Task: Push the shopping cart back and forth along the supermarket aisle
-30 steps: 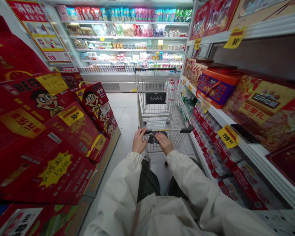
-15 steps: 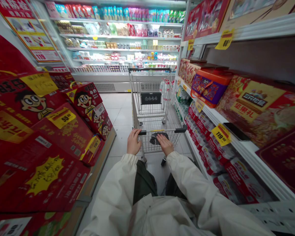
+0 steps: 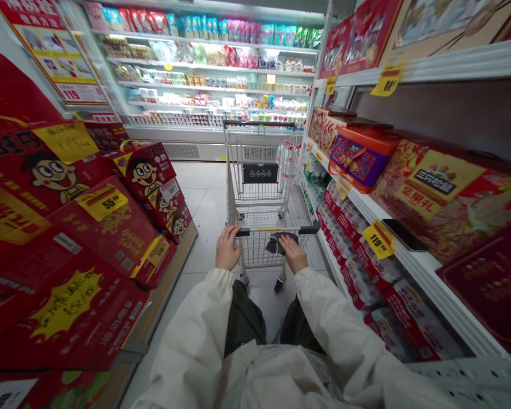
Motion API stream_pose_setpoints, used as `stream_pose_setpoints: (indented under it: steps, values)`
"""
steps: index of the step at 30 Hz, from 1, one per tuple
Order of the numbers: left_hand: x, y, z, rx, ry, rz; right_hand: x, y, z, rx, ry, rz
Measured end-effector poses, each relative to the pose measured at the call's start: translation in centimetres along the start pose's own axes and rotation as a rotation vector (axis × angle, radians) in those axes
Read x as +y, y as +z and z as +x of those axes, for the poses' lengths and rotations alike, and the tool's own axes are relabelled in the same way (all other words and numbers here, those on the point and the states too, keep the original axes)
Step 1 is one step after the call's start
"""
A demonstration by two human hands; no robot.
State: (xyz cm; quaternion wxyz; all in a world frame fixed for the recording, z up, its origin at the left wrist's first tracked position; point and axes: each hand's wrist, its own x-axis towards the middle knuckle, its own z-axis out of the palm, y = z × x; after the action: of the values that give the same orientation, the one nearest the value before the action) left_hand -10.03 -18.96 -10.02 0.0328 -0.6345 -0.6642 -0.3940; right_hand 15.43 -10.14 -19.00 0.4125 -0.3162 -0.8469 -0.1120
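A wire shopping cart [image 3: 262, 187] stands in the aisle in front of me, its basket empty. My left hand [image 3: 227, 248] is wrapped round the left end of the cart's handle bar [image 3: 272, 231]. On the middle of the bar my right hand [image 3: 293, 254] presses down over a dark cloth-like thing [image 3: 276, 243]. Both my sleeves are cream white.
Red gift boxes [image 3: 111, 227] with cartoon faces stack along the left. The right shelves [image 3: 409, 255] carry more boxed goods, yellow price tags and a dark phone [image 3: 404, 234]. A chilled display [image 3: 213, 79] crosses the far end. Pale floor tiles [image 3: 204, 193] run beside the cart.
The cart and both hands have shifted a little to the left in view and slightly further down the aisle. The grip on the bar is the same.
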Motion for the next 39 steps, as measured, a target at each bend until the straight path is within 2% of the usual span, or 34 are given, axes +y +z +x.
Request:
stream_pose_setpoints:
  steps: [6,15,21,27,30,32,36,39]
  values:
    - [-0.1,-0.1,-0.1,0.005,0.012,0.019,0.4,-1.3,0.0,0.084,0.026,-0.009]
    - [-0.2,-0.4,-0.4,-0.018,0.023,0.128,1.4,-1.4,-0.7,0.087,-0.005,0.020]
    - [-0.6,-1.2,0.1,-0.067,0.032,0.216,1.8,-1.1,-0.3,0.029,-0.036,0.032]
    - [0.3,-2.1,0.6,-0.090,-0.006,0.326,2.4,-1.8,-3.3,0.054,-0.073,0.100]
    - [2.7,-0.9,0.5,-0.132,0.045,0.352,3.4,-2.3,-5.1,0.050,-0.052,0.101]
    - [4.8,0.7,0.5,-0.224,0.121,0.328,4.0,-2.4,-5.6,0.058,-0.038,0.094]
    - [8.5,4.3,0.7,-0.306,0.196,0.298,4.9,-1.7,-4.7,0.040,0.008,0.087]
    - [9.7,6.0,0.9,-0.288,0.161,0.307,5.6,-0.5,-3.7,-0.014,0.050,0.091]
